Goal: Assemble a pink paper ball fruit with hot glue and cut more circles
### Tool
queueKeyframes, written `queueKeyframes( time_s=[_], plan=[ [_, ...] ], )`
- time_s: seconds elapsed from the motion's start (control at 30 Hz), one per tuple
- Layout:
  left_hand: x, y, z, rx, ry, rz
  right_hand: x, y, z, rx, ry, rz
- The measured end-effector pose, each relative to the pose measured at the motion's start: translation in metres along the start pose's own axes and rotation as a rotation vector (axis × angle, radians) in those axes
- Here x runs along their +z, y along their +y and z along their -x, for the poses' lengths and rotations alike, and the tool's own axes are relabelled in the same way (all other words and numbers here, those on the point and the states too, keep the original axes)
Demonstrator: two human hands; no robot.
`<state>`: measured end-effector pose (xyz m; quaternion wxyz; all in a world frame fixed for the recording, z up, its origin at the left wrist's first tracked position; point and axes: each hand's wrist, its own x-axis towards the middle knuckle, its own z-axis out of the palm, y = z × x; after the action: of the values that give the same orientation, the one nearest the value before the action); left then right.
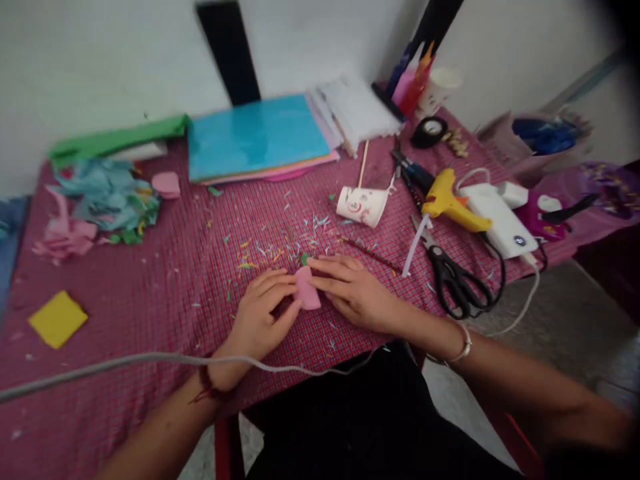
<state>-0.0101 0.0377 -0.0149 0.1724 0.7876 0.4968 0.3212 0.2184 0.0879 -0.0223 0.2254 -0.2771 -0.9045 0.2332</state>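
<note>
In the head view, the pink piece [307, 289] is at the near middle of the table, between the two hands. It is a flat oblong, its long axis running near to far, with the far end leaning slightly left. A green bit [305, 259] is at its far end. The left hand [263, 313] has bent fingers with their tips at the piece's left edge; the right hand [357, 291] lays its fingertips along the right side. The picture is soft here, so I cannot tell whether either hand grips the piece or merely steadies it.

The table wears a red checked cloth [175, 293], littered with scraps [247, 266] on the far side of the hands. A cup [363, 205] lies on its side farther off. To the right are scissors [453, 283] and a yellow glue gun [457, 203]; far left, crumpled paper [113, 197]; near left, a yellow square [59, 320]. Blue sheets [260, 137] lie along the far edge, before a pale wall [125, 60]. Grey floor [565, 333] shows at right.
</note>
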Motion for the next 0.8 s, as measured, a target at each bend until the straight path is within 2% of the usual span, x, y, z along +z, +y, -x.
queueKeyframes(
  time_s=[0.1,0.17,0.27,0.33,0.4,0.47,0.6,0.7,0.8],
  plan=[
    [-0.002,-0.005,-0.002,-0.132,0.107,-0.069,0.000,0.002,-0.002,0.072,0.294,-0.176],
    [-0.002,-0.004,-0.005,-0.203,0.039,-0.185,0.001,0.004,-0.004,0.127,0.400,-0.252],
    [0.002,0.008,-0.013,-0.293,-0.117,-0.281,0.002,0.006,-0.005,0.234,0.406,-0.376],
    [0.008,0.020,-0.022,-0.370,-0.144,-0.287,0.001,0.006,-0.005,0.307,0.389,-0.440],
    [0.017,0.033,-0.031,-0.466,-0.062,-0.212,-0.001,0.005,-0.005,0.345,0.398,-0.462],
    [0.028,0.047,-0.038,-0.534,0.074,-0.092,-0.004,0.004,-0.004,0.346,0.433,-0.471],
    [0.051,0.068,-0.035,-0.545,0.232,0.041,-0.006,0.006,-0.005,0.322,0.536,-0.509],
    [0.058,0.066,-0.022,-0.572,0.386,0.143,-0.003,0.014,-0.011,0.313,0.579,-0.517],
    [0.053,0.050,-0.017,-0.676,0.529,0.315,0.004,0.025,-0.016,0.278,0.517,-0.469]
  ],
)
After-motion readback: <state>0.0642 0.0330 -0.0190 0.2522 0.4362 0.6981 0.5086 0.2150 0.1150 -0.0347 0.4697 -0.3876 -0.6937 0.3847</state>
